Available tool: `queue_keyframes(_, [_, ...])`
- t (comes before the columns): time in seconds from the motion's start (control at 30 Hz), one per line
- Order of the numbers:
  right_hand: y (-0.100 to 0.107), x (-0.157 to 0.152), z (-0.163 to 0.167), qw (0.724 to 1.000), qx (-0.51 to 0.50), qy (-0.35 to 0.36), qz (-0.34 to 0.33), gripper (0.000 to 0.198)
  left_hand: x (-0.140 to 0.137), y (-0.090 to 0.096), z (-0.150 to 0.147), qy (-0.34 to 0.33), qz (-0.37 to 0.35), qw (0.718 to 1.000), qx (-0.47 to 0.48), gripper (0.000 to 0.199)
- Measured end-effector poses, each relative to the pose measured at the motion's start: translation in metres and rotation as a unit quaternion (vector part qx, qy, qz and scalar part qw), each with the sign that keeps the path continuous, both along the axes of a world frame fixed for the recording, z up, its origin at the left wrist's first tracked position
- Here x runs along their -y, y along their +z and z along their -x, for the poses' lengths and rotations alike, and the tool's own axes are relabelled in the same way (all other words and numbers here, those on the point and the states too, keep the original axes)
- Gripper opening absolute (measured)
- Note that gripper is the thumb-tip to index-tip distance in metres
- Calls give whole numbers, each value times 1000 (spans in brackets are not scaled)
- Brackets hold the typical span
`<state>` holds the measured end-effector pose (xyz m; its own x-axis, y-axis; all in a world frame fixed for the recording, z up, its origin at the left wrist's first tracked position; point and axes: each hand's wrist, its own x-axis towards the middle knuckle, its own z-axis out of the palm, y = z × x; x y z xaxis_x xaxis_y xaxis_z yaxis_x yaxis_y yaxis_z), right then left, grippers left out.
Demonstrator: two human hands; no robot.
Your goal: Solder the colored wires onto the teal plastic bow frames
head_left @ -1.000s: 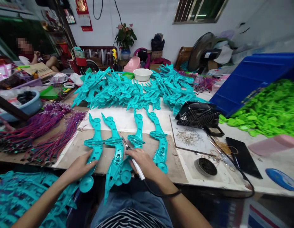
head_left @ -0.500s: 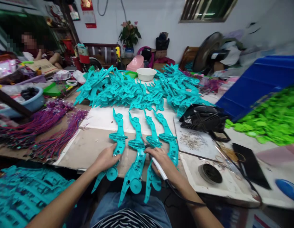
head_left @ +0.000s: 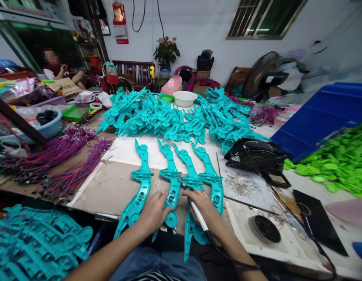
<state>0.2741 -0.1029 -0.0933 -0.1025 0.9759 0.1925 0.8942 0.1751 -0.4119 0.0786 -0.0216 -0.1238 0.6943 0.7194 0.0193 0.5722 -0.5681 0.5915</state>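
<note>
Several long teal plastic shells lie side by side in a row in front of me. My left hand (head_left: 154,210) is closed on the lower part of the second shell (head_left: 169,164) from the left, covering some of it. To its left lies the first shell (head_left: 141,187), untouched. My right hand (head_left: 206,205) grips a soldering iron (head_left: 199,217) with a white handle, its tip pointing up and left close to the second shell's crosspiece. Under this hand is the third shell (head_left: 187,160), partly hidden. The rightmost shell (head_left: 213,175) lies just beyond.
A heap of teal shells (head_left: 157,113) spans the back. Bundles of red and blue wires (head_left: 78,164) lie left. At right are a black fan (head_left: 251,156), a round tin (head_left: 264,229), a blue bin (head_left: 321,117) and green pieces (head_left: 339,160). More shells (head_left: 37,242) sit lower left. A person sits far left.
My left hand has let go of the first shell and moved right onto the second. The soldering iron stays in my right hand, its tip near the second shell. The view has tilted up slightly.
</note>
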Motion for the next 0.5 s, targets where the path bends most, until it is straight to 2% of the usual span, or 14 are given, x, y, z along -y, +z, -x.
queue_keyframes(0.1, [-5, -8, -2, 1000, 5, 1, -22, 54, -21, 7, 1, -21, 18, 999, -23, 52])
queue_keyframes(0.17, [-12, -14, -10, 997, 2, -11, -70, 42, -40, 17, 3, -48, 32, 998, -33, 50])
queue_keyframes(0.23, [-24, -20, -20, 990, -2, -45, -131, 32, -71, 35, 0, -54, 21, 998, -28, 40])
queue_keyframes(0.27, [-30, -23, -25, 987, -4, -62, -150, 32, -93, 47, -6, -36, -5, 999, -18, 35])
queue_keyframes(0.37, [-51, -25, -34, 982, -15, -92, -161, 35, -173, 89, -38, 105, -161, 981, 1, 39])
queue_keyframes(0.43, [-63, -24, -35, 983, -24, -103, -148, 36, -226, 113, -68, 164, -196, 966, -24, 47])
queue_keyframes(0.5, [-72, -22, -34, 982, -35, -123, -139, 38, -267, 129, -102, 181, -202, 962, -33, 52])
